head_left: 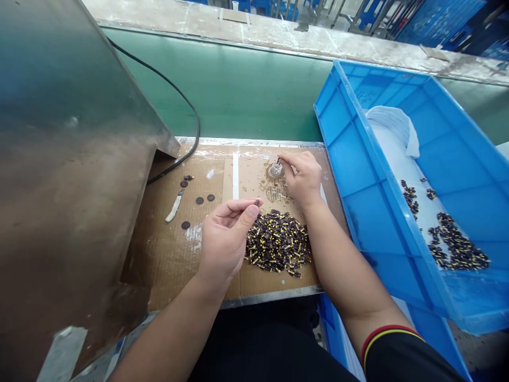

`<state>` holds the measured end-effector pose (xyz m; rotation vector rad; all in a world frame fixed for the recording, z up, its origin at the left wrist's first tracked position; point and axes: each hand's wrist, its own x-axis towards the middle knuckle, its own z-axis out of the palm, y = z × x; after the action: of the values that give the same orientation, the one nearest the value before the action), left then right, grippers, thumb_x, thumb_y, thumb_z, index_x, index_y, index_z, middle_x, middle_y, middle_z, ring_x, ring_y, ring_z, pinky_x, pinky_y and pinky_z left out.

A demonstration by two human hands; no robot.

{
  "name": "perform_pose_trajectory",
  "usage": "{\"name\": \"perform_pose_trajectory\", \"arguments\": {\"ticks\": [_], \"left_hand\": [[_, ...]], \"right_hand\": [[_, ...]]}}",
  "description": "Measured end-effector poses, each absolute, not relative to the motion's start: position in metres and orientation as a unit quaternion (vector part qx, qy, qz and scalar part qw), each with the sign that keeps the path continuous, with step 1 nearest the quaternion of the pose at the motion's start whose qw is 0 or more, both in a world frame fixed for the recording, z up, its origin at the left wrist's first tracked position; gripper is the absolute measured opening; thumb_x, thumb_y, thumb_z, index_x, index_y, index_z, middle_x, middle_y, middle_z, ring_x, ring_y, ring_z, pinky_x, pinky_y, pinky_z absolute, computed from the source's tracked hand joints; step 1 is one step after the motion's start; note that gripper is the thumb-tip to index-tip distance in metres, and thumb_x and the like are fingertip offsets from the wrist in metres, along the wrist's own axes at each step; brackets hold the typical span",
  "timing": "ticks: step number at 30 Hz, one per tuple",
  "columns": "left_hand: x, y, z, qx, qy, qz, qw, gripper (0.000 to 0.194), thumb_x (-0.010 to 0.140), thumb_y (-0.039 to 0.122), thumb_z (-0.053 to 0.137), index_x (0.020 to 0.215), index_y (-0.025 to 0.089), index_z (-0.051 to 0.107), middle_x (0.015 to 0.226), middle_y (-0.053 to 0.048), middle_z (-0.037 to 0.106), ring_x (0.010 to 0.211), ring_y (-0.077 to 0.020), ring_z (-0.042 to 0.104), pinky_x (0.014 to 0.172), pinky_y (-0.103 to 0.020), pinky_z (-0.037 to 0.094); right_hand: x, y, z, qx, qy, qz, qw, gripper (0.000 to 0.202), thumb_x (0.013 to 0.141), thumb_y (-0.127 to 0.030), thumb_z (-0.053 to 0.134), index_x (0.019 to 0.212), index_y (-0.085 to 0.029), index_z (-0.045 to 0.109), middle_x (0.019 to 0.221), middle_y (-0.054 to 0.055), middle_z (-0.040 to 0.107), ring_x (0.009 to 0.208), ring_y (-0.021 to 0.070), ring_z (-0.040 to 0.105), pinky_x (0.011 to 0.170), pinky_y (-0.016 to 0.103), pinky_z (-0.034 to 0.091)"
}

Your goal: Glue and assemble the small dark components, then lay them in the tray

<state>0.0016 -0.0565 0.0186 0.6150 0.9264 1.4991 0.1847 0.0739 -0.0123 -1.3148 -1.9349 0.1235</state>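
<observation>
My left hand (227, 233) pinches a small dark piece (257, 202) between thumb and fingertips, just above the near pile. At the back of the cardboard, my right hand (303, 175) has its fingertips closed on a small dark part (279, 160), over a little clear cup (275, 170) standing on a wet stain. Between my forearms lies a pile of small black and yellow parts (276, 241) on the cardboard-covered table (175, 276).
Left of my hands lie several black discs (199, 200) and a white-handled tool (174, 208). A metal machine housing (75, 175) with a black cable (175, 87) fills the left. The blue crate (389, 207) at right holds more parts (459, 246) on white sheeting.
</observation>
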Motion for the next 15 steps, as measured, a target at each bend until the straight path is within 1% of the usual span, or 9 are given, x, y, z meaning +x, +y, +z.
{"name": "perform_pose_trajectory", "arguments": {"ticks": [3,6,15], "left_hand": [[0.0019,-0.0561,0.0197,0.264,0.398,0.646,0.595,0.015,0.077,0.025,0.086,0.087,0.018,0.077,0.095,-0.006,0.077,0.090,-0.0117,0.073,0.088,-0.019,0.057],[0.0018,-0.0564,0.0211,0.262,0.399,0.645,0.597,0.016,0.076,0.025,0.087,0.086,0.018,0.077,0.094,-0.006,0.077,0.089,-0.0111,0.073,0.087,-0.018,0.057],[0.0008,-0.0568,0.0182,0.271,0.389,0.645,0.600,0.012,0.079,0.022,0.084,0.089,0.019,0.077,0.095,-0.005,0.077,0.091,-0.0099,0.072,0.089,-0.017,0.056]], "right_hand": [[0.1837,0.0742,-0.0137,-0.523,-0.763,0.048,0.376,0.028,0.103,-0.031,0.049,0.113,-0.028,0.075,0.108,0.004,0.077,0.102,0.0241,0.065,0.099,0.044,0.046],[0.1838,0.0743,-0.0144,-0.519,-0.769,0.028,0.372,0.028,0.104,-0.031,0.049,0.113,-0.027,0.075,0.107,0.004,0.077,0.100,0.0232,0.065,0.096,0.042,0.047],[0.1859,0.0787,-0.0223,-0.489,-0.771,-0.009,0.407,0.023,0.102,-0.027,0.053,0.110,-0.023,0.075,0.105,0.005,0.078,0.094,0.0219,0.066,0.090,0.040,0.049]]}}
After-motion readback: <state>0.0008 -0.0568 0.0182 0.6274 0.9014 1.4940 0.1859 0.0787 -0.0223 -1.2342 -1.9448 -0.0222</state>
